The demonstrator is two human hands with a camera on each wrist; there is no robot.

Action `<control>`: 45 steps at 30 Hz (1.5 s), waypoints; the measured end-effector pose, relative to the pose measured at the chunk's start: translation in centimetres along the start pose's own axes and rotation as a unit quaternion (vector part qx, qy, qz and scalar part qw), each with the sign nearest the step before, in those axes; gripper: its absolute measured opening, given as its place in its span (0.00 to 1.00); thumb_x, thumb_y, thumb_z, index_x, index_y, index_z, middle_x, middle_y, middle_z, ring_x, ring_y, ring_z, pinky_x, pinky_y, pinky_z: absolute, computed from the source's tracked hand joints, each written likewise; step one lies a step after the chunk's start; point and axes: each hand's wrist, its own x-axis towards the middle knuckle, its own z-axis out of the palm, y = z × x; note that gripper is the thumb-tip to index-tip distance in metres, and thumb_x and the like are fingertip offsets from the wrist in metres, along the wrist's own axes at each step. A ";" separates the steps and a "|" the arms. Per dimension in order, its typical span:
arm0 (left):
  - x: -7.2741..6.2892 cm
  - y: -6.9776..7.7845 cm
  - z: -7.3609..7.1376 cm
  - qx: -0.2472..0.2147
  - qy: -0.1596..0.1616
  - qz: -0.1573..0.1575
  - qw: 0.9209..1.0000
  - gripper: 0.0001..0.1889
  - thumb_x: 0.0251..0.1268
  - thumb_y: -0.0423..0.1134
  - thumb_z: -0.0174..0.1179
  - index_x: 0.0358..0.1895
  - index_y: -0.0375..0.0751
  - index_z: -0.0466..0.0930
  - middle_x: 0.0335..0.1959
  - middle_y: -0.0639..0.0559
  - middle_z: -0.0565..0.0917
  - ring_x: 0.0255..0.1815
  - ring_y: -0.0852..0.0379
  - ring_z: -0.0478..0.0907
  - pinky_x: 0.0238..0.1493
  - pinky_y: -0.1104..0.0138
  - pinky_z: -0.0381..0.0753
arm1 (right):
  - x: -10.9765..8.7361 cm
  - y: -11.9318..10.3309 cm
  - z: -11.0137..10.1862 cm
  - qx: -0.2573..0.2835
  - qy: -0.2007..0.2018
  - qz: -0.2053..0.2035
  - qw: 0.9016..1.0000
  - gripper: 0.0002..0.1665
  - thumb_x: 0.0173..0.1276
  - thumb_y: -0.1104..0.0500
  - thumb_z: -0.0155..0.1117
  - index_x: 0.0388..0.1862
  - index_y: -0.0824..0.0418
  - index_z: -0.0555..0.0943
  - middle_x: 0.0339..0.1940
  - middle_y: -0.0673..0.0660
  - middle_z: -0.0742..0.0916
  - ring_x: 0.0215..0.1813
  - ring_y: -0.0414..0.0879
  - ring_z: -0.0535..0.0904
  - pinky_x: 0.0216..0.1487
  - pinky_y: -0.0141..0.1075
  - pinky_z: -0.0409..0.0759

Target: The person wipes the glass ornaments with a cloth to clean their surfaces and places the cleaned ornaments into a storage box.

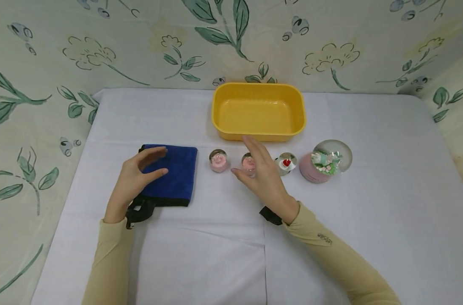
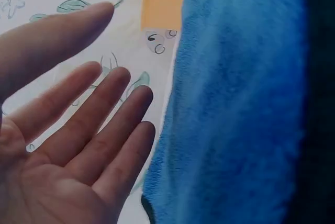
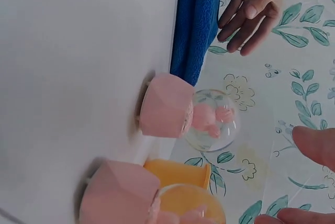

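Observation:
My left hand (image 1: 134, 176) hovers above the left side of a folded blue towel (image 1: 177, 173) with dark edging. Its fingers (image 2: 89, 122) are straight and spread, holding nothing. My right hand (image 1: 267, 180) is over the row of snow globes, thumb and fingers apart and nothing between them. It partly covers a small pink-based snow globe (image 1: 247, 163). To the left stands a matching small snow globe (image 1: 218, 162). A small globe with a red piece inside (image 1: 286, 163) is right of that hand. Further right, a large pink-based snow globe (image 1: 318, 167) lies tilted on its side.
A yellow rectangular basin (image 1: 259, 136) stands at the back of the table, behind the small globes. White cloth (image 1: 212, 262) covers the table. Patterned fabric (image 1: 132, 38) hangs behind and at the sides. Dark straps (image 1: 141, 213) show at both wrists.

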 end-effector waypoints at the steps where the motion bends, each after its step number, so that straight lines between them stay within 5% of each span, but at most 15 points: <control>1: 0.0 -0.2 0.0 -0.004 -0.008 -0.005 1.000 0.30 0.58 0.30 0.67 0.65 0.39 0.70 0.60 0.43 0.75 0.62 0.50 0.70 0.60 0.63 0.71 | 0.0 -0.1 0.2 0.006 0.000 0.002 1.000 0.47 0.53 0.66 0.76 0.69 0.72 0.63 0.66 0.67 0.70 0.68 0.56 0.65 0.67 0.42 0.64; 12: 0.5 -1.7 0.6 -0.032 -0.056 -0.036 0.997 0.30 0.59 0.33 0.67 0.66 0.38 0.70 0.64 0.42 0.71 0.67 0.48 0.64 0.67 0.58 0.61 | 0.1 -0.6 2.1 0.070 0.004 0.030 0.997 0.46 0.52 0.69 0.75 0.69 0.70 0.63 0.63 0.66 0.74 0.65 0.54 0.69 0.66 0.42 0.66; 18: 0.6 -2.4 0.7 -0.004 -0.099 -0.056 0.993 0.33 0.59 0.40 0.68 0.68 0.45 0.67 0.70 0.45 0.64 0.72 0.44 0.53 0.69 0.45 0.51 | 0.3 -0.6 3.0 0.077 -0.004 0.052 0.996 0.44 0.54 0.67 0.75 0.68 0.70 0.65 0.65 0.65 0.74 0.66 0.54 0.68 0.66 0.44 0.66; 24: 0.8 -2.9 0.9 0.051 -0.131 -0.030 0.990 0.35 0.57 0.39 0.69 0.69 0.44 0.66 0.70 0.42 0.63 0.72 0.39 0.53 0.67 0.40 0.52 | 0.6 -0.7 4.1 0.075 -0.007 0.072 0.995 0.43 0.56 0.64 0.74 0.68 0.69 0.65 0.65 0.64 0.73 0.67 0.54 0.68 0.66 0.45 0.65; 35: 0.9 -2.8 1.6 0.102 -0.129 -0.021 0.986 0.33 0.55 0.36 0.70 0.66 0.43 0.69 0.67 0.42 0.66 0.70 0.39 0.56 0.66 0.42 0.56 | 0.4 -0.2 6.2 0.119 -0.062 0.147 0.980 0.49 0.59 0.64 0.71 0.74 0.69 0.55 0.71 0.63 0.67 0.71 0.53 0.61 0.69 0.43 0.61; 45: 1.2 -2.5 2.0 0.124 -0.118 -0.007 0.985 0.28 0.53 0.33 0.71 0.59 0.41 0.74 0.60 0.41 0.73 0.62 0.42 0.63 0.61 0.43 0.62 | 0.7 0.4 7.0 0.118 -0.090 0.210 0.966 0.47 0.60 0.62 0.71 0.73 0.68 0.57 0.70 0.65 0.68 0.71 0.55 0.62 0.68 0.45 0.62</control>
